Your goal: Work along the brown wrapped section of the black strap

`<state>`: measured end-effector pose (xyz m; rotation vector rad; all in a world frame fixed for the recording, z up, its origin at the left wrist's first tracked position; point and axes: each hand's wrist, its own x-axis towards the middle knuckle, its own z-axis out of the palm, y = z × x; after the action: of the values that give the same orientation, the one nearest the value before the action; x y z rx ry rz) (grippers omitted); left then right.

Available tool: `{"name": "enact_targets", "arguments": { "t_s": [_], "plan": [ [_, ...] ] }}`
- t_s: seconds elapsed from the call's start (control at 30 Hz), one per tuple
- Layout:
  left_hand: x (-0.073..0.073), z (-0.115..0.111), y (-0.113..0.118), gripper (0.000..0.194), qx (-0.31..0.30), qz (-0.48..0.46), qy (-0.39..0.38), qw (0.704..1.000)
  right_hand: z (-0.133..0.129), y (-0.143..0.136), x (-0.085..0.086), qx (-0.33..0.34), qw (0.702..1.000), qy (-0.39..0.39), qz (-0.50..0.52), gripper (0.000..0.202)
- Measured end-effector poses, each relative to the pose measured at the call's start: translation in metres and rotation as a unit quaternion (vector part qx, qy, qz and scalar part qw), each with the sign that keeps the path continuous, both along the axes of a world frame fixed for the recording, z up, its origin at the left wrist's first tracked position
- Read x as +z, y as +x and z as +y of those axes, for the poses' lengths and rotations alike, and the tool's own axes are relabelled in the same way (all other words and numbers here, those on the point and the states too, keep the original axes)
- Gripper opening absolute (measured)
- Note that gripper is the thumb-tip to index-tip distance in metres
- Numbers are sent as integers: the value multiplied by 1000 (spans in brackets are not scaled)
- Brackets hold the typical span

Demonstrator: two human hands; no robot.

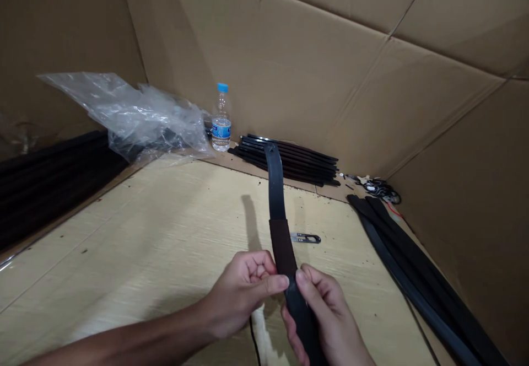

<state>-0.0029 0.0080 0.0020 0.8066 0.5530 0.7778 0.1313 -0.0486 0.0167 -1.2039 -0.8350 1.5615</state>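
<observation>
A long black strap (276, 189), flat and slightly curved, rises away from me above the table. A dark brown fabric sleeve (284, 247) wraps its middle. My left hand (252, 283) is closed, its thumb and fingers pinching the strap at the sleeve's near edge. My right hand (324, 311) is wrapped around the strap just below the sleeve, thumb on top and fingers underneath. The strap's near end runs out of view at the bottom. Behind the strap, a pair of thread snips (306, 238) lies on the table, its blade tips partly hidden.
Tall cardboard walls (264, 52) enclose the pale table (165, 233). Along the back are a crumpled plastic bag (157, 118), a water bottle (221, 129) and stacked dark strips (306, 162). Black straps (405, 267) lie at right, near small clutter (378, 188); dark lengths (49, 178) line the left.
</observation>
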Motion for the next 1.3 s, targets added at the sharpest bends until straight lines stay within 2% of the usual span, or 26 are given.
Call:
{"name": "enact_targets", "arguments": {
  "t_s": [0.17, 0.43, 0.57, 0.67, 0.73, 0.87, 1.0, 1.13, 1.2, 1.3],
  "plan": [
    [-1, -5, 2, 36, 15, 38, 5, 999, 1, -1, -1, -13, 999, 5, -47, 45],
    [2, 2, 4, 33, 46, -6, -9, 999, 3, 7, 13, 16, 997, 71, 16, 29],
    [0, 7, 3, 37, 52, -32, -13, 998, 3, 14, 4, -4, 996, 88, -9, 22],
    [-2, 8, 2, 42, 48, -39, -16, 998, 3, 15, -7, 0, 995, 101, -12, 39],
    [-3, 9, 1, 39, 35, -39, -8, 999, 3, 14, -10, 20, 995, 94, -5, 40],
    [-2, 7, -1, 35, 18, -33, 7, 999, 3, 10, -5, 39, 996, 80, 6, 27],
    [-1, 4, -1, 34, 12, -28, -13, 999, 1, 8, 1, 45, 997, 56, 36, 41],
    [-1, 0, 1, 35, 27, -36, -19, 999, 0, 7, 4, -3, 999, 23, 36, 37],
    [-1, -2, 3, 36, 20, -27, -17, 999, 1, 7, 6, -27, 999, -3, 24, 41],
    [0, -3, 3, 36, 18, -8, -9, 1000, 2, 7, 7, -29, 999, -19, -7, 48]
  ]
}}
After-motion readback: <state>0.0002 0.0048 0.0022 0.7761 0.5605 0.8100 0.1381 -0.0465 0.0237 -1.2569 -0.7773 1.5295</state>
